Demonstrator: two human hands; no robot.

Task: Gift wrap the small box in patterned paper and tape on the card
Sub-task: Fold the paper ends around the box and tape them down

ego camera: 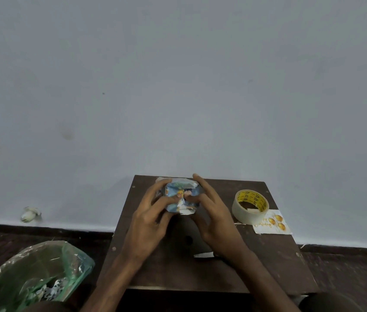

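Two hands work at the far edge of the table [268, 266], seen from the head camera, the only view. The box [181, 197] sits between them near the middle of that far edge, already covered in blue patterned paper [171, 206]. I cannot tell whether it rests on the table or is lifted just off it.

The left hand [148, 221] has its grip closed round the box's left side, with the thumb on the near face. The right hand [216, 217] pinches the right side, thumb pressing the near face beside the left thumb and forefinger reaching along the far side. A white flap hangs loose at the box's lower edge.

The tape [249, 207] stands near the far right corner, its near rim resting on the card [272, 222] at the right edge. A paper scrap [203, 255] lies nearer the front edge. A green bag [36, 273] is on the floor to the left.

The box looks light and its sides stiff, while the paper looks thin, crinkled and likely to tear or slide. It is probably best held by the firm sides, pressing flaps flat against a face and not pulling on loose ends.
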